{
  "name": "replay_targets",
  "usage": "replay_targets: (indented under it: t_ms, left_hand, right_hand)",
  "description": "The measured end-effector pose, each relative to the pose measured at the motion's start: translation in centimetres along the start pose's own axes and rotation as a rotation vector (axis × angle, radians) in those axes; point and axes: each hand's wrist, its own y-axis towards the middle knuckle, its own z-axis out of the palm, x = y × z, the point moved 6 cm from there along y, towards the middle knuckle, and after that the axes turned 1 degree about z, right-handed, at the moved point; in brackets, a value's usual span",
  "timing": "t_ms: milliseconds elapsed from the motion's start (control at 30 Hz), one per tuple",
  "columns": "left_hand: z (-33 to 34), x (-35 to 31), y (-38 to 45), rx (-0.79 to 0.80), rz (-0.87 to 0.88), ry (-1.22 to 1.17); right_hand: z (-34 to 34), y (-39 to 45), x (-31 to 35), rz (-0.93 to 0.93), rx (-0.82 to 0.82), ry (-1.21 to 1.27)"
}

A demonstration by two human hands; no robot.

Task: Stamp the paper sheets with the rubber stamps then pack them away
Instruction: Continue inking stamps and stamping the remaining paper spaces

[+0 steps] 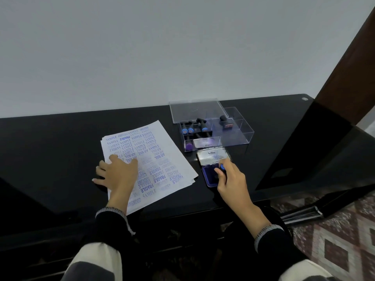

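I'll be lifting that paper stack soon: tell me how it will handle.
The paper sheets probably flop and sag when lifted, being thin and loose. Their lower corners are already fanned out, so they may slide apart on the glossy black table. The left hand lies flat on them, which suggests they shift easily.

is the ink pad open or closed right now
Open. The ink pad's lid is flipped back toward the clear box, baring the blue pad, and the right hand holds a stamp on it.
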Motion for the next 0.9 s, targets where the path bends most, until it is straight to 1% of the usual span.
replay_targets:
  t_ms: [100, 167, 300, 433, 567, 633, 833, 900]
  left_hand:
    - [-0.1, -0.1, -0.1, -0.016, 0.002, 0.089]
    - [-0.5, -0.2, -0.1, -0.032, 0.011, 0.092]
    - [-1.0, -0.5, 0.3, -0.009, -0.013, -0.012]
    - [-1.5, -0.6, 0.5, 0.02, -0.099, -0.137]
    - [-1.1, -0.3, 1.2, 0.042, -0.154, -0.317]
    - [-0.8, -0.3, 1.1, 0.034, -0.097, -0.343]
    - [-0.8, 0.3, -0.4, -0.113, 0.223, -0.344]
    - [-0.8, 0.5, -0.5, -0.121, 0.264, -0.37]
  right_hand:
    - [0.0, -0.5, -0.1, 0.003, -0.007, 0.009]
    - [-0.1, -0.4, -0.1, 0.002, -0.005, 0.008]
    - [0.0, -0.1, 0.0, 0.018, 0.007, 0.003]
    - [0.1, -0.2, -0.1, 0.027, 0.002, 0.01]
    - [0.0, -0.2, -0.1, 0.019, 0.01, 0.012]
    - [0.0, 0.0, -0.1, 0.018, 0.018, 0.012]
    - [0.0, 0.0, -0.4, 0.031, 0.003, 0.055]
    - [0.1, -0.1, -0.2, 0.019, 0.007, 0.031]
